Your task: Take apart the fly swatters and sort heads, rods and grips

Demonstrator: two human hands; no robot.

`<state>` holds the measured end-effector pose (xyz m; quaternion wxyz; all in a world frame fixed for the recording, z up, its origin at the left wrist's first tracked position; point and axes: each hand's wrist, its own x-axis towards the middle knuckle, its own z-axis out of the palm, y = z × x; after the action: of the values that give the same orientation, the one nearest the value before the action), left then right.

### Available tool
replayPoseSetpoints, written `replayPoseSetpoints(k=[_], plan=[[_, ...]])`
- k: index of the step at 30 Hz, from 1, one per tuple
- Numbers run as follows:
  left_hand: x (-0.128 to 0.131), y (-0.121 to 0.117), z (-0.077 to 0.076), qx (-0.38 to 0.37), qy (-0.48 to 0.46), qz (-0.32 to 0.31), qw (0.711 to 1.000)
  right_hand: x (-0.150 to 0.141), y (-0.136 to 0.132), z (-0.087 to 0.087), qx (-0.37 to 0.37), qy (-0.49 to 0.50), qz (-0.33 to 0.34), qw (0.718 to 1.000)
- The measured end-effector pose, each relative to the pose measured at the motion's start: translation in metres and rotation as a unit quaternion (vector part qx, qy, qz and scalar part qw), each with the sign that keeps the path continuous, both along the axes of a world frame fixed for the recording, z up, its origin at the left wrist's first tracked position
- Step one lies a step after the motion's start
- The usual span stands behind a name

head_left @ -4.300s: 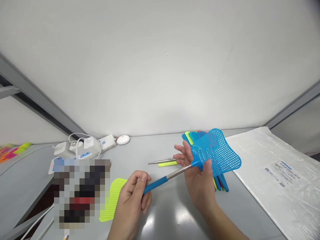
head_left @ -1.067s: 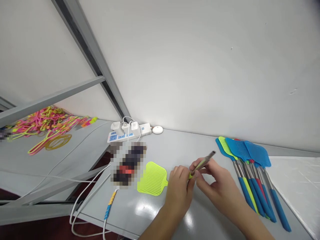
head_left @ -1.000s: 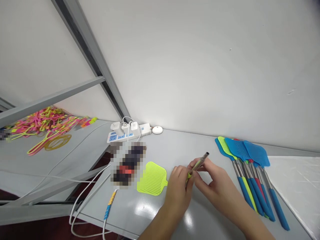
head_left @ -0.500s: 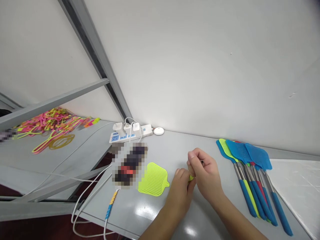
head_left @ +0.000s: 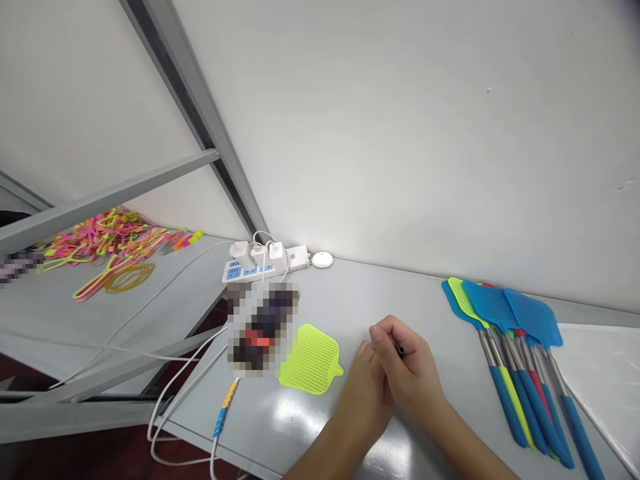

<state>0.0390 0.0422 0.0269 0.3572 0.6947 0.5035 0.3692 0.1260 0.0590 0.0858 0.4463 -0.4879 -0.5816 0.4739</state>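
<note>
My left hand (head_left: 367,395) and my right hand (head_left: 411,375) are pressed together above the grey table (head_left: 360,293), both closed around a swatter handle. The handle is almost wholly hidden in my fists; only a small dark tip (head_left: 401,349) shows at my right fingers. A loose yellow-green swatter head (head_left: 311,359) lies flat on the table just left of my left hand. To the right, several finished fly swatters (head_left: 505,320) with blue and green heads lie side by side, their handles pointing toward me.
At the back against the wall sit a white power strip (head_left: 263,259) with chargers and a small white round device (head_left: 323,259). A blurred dark object (head_left: 263,325) lies beside the swatter head. Cables (head_left: 190,373) hang off the table edge. Pink and yellow items (head_left: 107,233) are piled on the left table.
The metal rod that stuck out between my hands a second ago has slid in and is now hidden. My right hand has closed over it against my left hand.
</note>
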Motion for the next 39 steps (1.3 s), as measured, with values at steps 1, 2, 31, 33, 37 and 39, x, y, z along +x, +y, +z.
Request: replayPoseSetpoints(k=[1,2,31,33,37,39], plan=[[0.000,0.000,0.002,-0.002,-0.003,-0.002,1.000,0.001,0.001,0.000,-0.005,0.000,0.002,1.000],[-0.001,0.000,0.004,-0.004,-0.007,-0.004,1.000,0.002,0.001,0.001,-0.009,0.002,0.003,1.000],[-0.111,-0.032,-0.001,0.109,0.328,0.089,0.934,0.032,-0.034,-0.066,0.134,-0.480,0.153,0.854],[-0.107,-0.032,-0.006,0.101,0.356,0.107,0.923,0.026,-0.035,-0.067,0.136,-0.519,0.180,0.824],[-0.099,-0.029,-0.010,0.081,0.395,0.106,0.909,0.020,-0.037,-0.066,0.141,-0.561,0.181,0.796],[-0.099,-0.028,-0.010,0.076,0.401,0.099,0.907,0.019,-0.036,-0.068,0.155,-0.564,0.177,0.791]])
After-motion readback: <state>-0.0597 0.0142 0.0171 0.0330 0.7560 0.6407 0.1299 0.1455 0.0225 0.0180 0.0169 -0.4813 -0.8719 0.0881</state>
